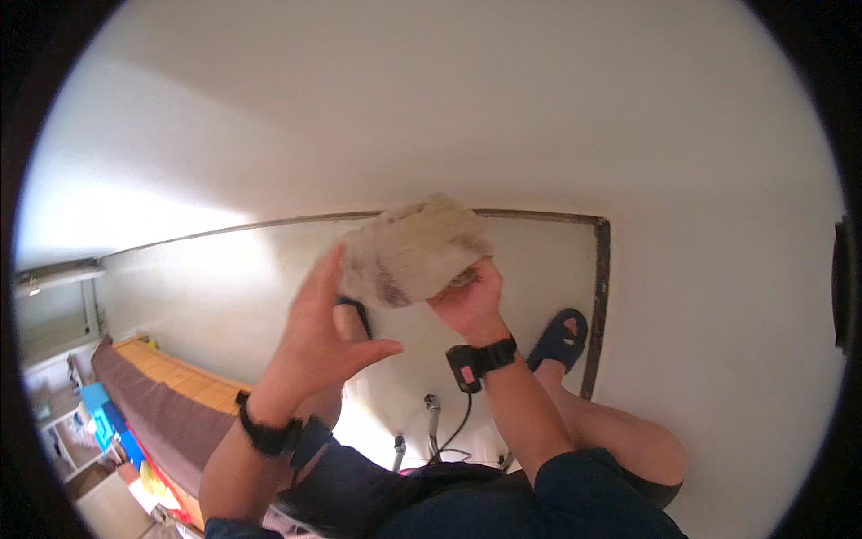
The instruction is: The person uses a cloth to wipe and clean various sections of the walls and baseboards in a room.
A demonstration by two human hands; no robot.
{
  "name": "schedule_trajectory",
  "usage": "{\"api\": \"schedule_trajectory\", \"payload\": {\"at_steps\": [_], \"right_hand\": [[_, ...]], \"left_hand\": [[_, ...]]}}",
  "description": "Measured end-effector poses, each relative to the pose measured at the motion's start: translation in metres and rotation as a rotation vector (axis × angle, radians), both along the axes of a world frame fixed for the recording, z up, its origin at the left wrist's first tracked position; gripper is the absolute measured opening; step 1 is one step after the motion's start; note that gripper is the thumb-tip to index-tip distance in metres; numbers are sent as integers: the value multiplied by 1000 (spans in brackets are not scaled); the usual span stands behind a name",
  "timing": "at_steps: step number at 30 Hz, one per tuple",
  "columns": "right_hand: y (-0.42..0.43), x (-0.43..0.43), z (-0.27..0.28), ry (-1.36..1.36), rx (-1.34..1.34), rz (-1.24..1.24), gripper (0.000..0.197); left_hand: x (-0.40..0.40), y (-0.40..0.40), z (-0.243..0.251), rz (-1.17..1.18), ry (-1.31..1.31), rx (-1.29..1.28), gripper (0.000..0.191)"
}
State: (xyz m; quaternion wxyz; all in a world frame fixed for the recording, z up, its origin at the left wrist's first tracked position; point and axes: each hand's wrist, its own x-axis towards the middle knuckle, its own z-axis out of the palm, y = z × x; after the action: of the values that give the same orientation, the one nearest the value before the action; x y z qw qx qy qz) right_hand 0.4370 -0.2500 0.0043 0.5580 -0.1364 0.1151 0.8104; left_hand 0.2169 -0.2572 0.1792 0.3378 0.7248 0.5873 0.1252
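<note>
A whitish cloth (417, 252) with dark stains, blurred by motion, is held up in front of me. My right hand (471, 296) grips its lower right side, with the fingers partly hidden by the cloth. My left hand (323, 323) is raised at the cloth's left edge, thumb and fingers spread wide. Whether the left fingertips touch the cloth is hard to tell. Black straps with small devices circle both wrists, and a cable hangs from the right one.
Pale wall (471, 135) rises ahead above a dark strip (601, 296) along the floor's edge. Metal legs (433, 421) stand between my feet. At the left are a slatted wooden bench (182, 377) with a brown cloth (161, 411) and shelves with colourful items. My slippered foot (562, 333) is at the right.
</note>
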Motion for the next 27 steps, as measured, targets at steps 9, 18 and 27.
{"api": "schedule_trajectory", "payload": {"at_steps": [9, 18, 27], "right_hand": [[-13, -8, 30, -67, 87, 99, 51], [8, 75, -28, -711, -427, -464, 37], [65, 258, -118, -1219, -833, -539, 46]], "left_hand": [[26, -3, -36, 258, -223, -399, 90], [70, 54, -130, 148, -327, -419, 56], [255, 96, -277, -24, -547, -887, 69]]}}
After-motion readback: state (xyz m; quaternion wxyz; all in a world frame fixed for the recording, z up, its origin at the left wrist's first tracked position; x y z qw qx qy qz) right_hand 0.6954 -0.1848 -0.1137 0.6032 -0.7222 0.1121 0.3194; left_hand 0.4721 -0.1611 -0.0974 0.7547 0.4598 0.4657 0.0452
